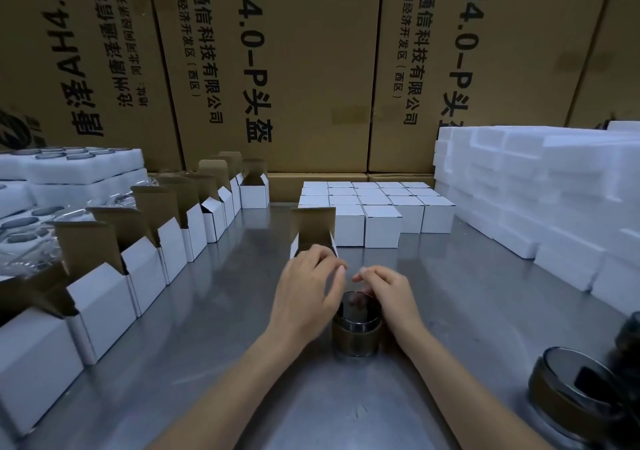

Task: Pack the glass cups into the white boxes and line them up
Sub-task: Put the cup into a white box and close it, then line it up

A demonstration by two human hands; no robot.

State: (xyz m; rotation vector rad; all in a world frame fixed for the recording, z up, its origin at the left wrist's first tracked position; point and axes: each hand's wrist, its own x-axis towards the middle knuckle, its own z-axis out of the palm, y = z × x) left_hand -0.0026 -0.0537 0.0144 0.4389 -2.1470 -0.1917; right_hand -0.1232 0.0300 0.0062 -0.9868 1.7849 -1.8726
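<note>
Big brown cartons point(311, 69) fill twelve o'clock, printed "4.0-P" with Chinese characters beside it; dead centre on the steel surface point(214, 328) stands a glass cup point(356, 332), upright, clear at the rim with a brownish band round its body; the left hand point(308, 294) curls loosely beside it, the right hand point(388, 294) touches its far rim, neither visibly gripping; just beyond, an open white box point(311, 235), flap up; closed boxes point(374, 207) lined up toward one o'clock; open ones point(145, 259) rowed at nine.
</note>
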